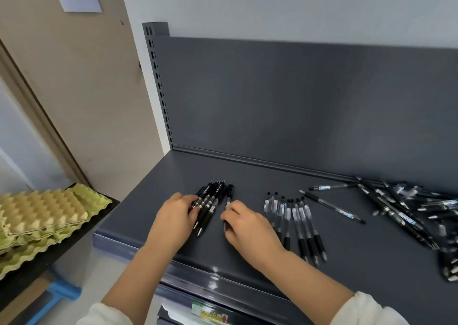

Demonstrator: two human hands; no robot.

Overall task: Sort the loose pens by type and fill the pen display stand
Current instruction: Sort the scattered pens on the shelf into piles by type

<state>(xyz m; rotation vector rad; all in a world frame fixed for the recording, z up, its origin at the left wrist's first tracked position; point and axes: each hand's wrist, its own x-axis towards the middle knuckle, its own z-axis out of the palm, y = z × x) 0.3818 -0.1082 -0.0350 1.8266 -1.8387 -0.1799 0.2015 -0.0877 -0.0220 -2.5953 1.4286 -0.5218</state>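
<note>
At the bottom edge, white sleeves end in two bare forearms reaching over the front lip of a dark grey metal shelf. On that shelf lies a tight bundle of black-bodied click pens, side by side with their tips toward the person. The left hand sits at the bundle's left edge with bent fingers touching the outermost pens; whether they actually grip them I cannot tell. Just right of the bundle, the right hand pinches a single black click pen between thumb and forefinger, the pen lying close beside the bundle but apart from it. Further right of the bundle is a neat row of clear-barrelled pens with black grips. Well to the bundle's right, a loose heap of mixed pens sprawls criss-cross toward the shelf's end. Left of the bundle, off the shelf, sit stacked yellow-green cardboard egg trays. Behind the bundle rises the shelf's plain grey back panel.
</note>
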